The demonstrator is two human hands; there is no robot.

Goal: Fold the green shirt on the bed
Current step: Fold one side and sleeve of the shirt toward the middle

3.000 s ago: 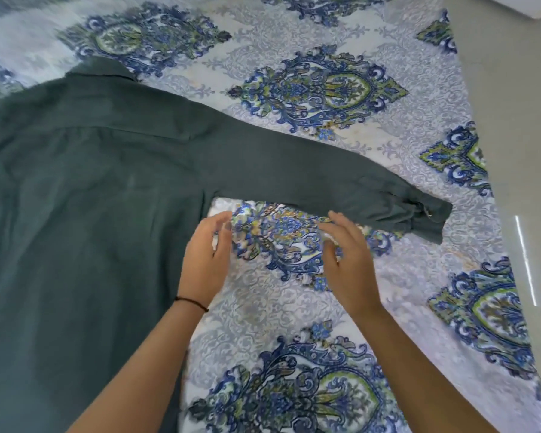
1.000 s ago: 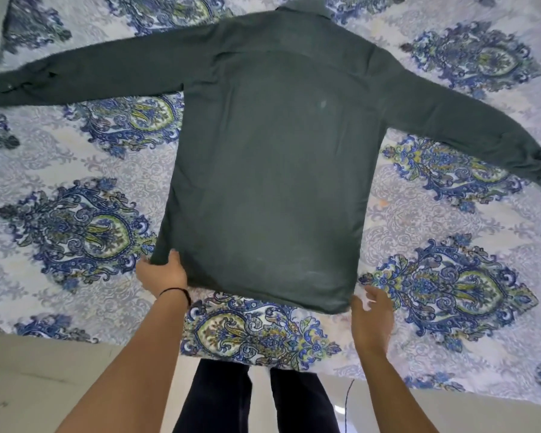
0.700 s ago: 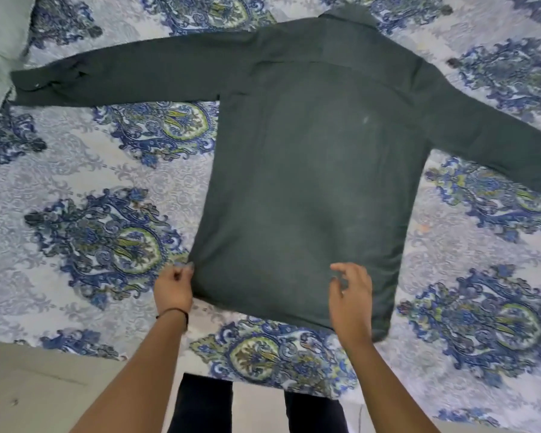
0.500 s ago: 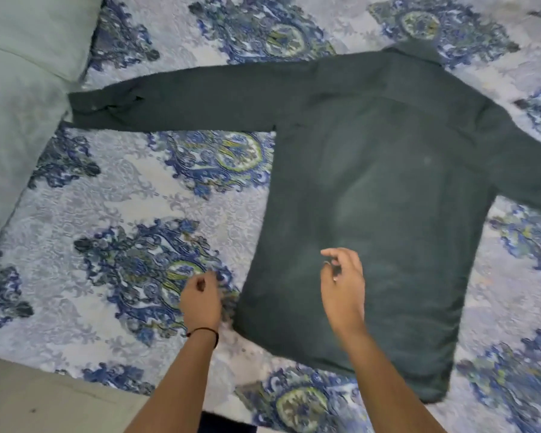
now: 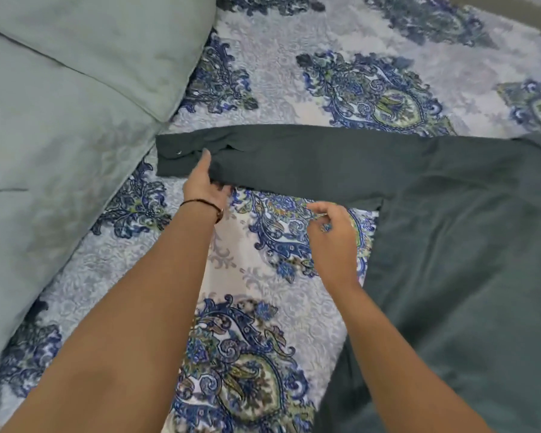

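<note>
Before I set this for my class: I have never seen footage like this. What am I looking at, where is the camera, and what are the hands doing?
There is no machine here. A person wears a wide-angle camera on the head, so this one picture looks forward and down over their own arms. A dark green shirt lies spread on a patterned bedspread, with one sleeve stretched toward pale green pillows. The left hand, with a dark band at the wrist, touches that sleeve near the cuff. Whether it pinches the cloth is unclear. The right hand is over the bedspread beside the shirt's body, fingers loosely curled, holding nothing.
</note>
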